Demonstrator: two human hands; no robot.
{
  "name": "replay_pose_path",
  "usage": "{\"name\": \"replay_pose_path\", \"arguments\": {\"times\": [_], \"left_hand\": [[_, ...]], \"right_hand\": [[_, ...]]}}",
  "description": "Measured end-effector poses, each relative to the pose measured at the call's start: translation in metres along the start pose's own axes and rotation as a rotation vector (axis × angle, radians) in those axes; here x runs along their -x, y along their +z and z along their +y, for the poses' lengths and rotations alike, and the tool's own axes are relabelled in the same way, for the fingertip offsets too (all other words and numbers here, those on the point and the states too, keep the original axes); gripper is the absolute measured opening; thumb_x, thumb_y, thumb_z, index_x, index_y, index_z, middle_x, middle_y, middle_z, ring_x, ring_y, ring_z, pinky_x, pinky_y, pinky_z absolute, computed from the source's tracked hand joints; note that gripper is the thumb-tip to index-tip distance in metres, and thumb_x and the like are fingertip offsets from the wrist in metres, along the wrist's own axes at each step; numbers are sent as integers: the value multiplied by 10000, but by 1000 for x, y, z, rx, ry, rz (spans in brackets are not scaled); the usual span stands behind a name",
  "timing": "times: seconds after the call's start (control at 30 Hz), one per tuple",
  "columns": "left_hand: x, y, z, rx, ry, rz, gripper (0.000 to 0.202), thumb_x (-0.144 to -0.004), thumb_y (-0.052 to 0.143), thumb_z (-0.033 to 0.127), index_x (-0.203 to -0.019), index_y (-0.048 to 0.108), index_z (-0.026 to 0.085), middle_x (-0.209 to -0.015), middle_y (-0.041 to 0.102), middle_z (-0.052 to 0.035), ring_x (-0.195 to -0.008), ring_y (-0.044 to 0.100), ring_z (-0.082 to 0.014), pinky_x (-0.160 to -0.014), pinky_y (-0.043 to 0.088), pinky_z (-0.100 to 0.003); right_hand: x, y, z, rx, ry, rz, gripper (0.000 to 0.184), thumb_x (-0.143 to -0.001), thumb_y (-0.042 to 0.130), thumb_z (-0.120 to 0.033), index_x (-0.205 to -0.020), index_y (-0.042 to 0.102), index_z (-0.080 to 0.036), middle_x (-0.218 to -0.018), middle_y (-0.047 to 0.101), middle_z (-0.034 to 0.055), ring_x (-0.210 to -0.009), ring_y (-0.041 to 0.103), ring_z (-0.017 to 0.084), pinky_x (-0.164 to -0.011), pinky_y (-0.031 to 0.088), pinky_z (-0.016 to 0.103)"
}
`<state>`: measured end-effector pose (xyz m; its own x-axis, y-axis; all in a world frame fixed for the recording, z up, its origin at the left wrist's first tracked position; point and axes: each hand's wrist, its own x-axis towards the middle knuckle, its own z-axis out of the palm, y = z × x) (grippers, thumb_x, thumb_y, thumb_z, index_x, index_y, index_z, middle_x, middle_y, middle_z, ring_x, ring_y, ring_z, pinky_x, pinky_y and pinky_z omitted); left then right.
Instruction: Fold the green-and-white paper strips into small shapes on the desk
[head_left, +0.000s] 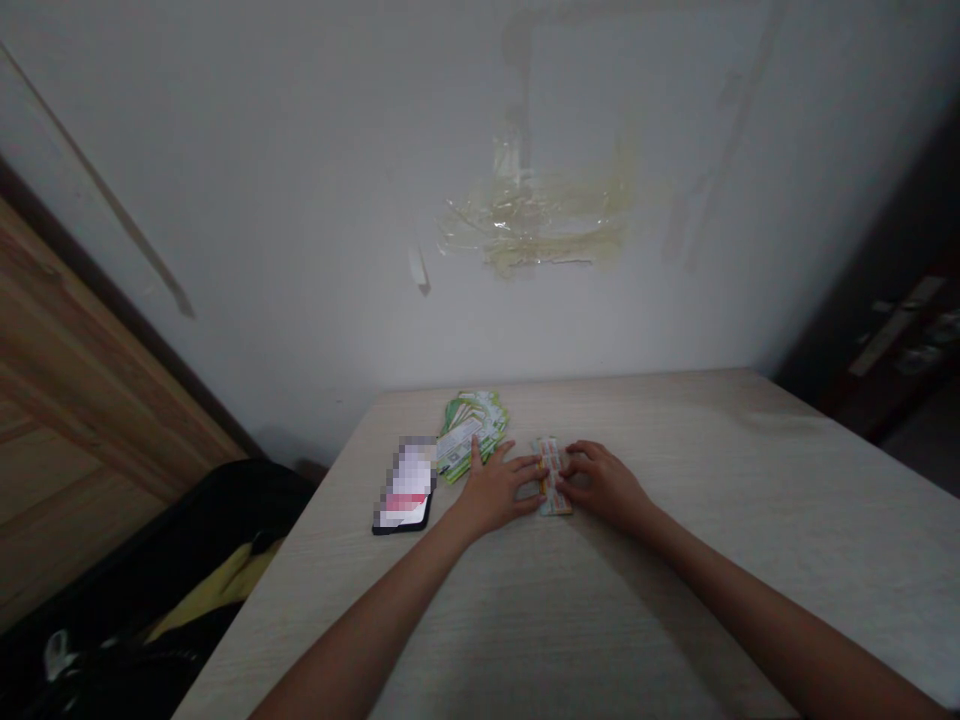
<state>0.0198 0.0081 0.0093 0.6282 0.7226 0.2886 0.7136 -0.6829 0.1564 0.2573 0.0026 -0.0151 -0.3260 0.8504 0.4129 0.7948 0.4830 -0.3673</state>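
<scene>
Fingers of both hands meet at the strip (553, 464), a small printed piece lying on the bench (750, 520) between them. The left hand (491, 492) is spread, its nearer fingertips at the strip's left edge; the right hand (609, 488) is curled, its fingertips at the right edge. Whether either grip pinches the strip or merely touches it, I cannot tell. The step in hand seems to be steadying or handling the strip from both sides; any lift would call for a fingertip pinch at its thin edge.

Just beyond the left hand lie the cards (466, 440), green and fanned; two left fingers reach over them in this view, so they could be nudged. Left of these is the phone (411, 490), its screen blurred. Nothing seems to block the right hand. Behind the bench, tape (544, 228) clings to the wall (300, 200).
</scene>
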Motion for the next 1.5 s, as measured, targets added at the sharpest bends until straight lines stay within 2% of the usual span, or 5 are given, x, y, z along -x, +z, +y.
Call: {"name": "replay_pose_path", "arguments": {"times": [0.2,0.4,0.67,1.07,1.5], "left_hand": [[-5,-1,4,53,-15,10,283,-891,562,464,-1170,599,429,-1272,615,63,-1296,405,-304,-1064,-152,-697],[-17,5,9,11,-57,12,232,-885,550,515,-1014,651,350,-1102,635,28,-1202,458,-263,-1076,-36,-735],[-14,9,10,-46,-34,41,348,-895,540,509,-1227,556,407,-1186,607,16,-1221,434,-280,-1118,-40,-669],[-15,16,3,-81,-49,-15,404,-910,426,598,-1300,468,504,-1389,528,47,-1371,320,-325,-1076,-5,-738],[-17,15,3,-73,-62,-60,408,-900,452,589,-1296,477,496,-1396,525,37,-1346,353,-326,-1096,49,-702]], "right_hand": [[-2,3,5,-61,76,-6,180,-858,612,-367,-831,738,-241,-1188,625,80,-1124,563,244,-989,450,417],[-5,5,9,-91,64,20,151,-826,658,-368,-795,749,-252,-1144,640,69,-1080,579,238,-967,463,405],[-5,3,8,-131,134,18,200,-804,675,-432,-901,778,-291,-1184,635,73,-1106,573,249,-988,449,401],[-8,-1,12,32,186,-60,333,-786,658,-542,-1046,741,-351,-1324,545,80,-1247,456,311,-1042,367,479],[-20,-4,15,226,201,-102,343,-966,383,-492,-1188,639,-439,-1262,544,55,-1144,485,268,-925,400,432]]}}
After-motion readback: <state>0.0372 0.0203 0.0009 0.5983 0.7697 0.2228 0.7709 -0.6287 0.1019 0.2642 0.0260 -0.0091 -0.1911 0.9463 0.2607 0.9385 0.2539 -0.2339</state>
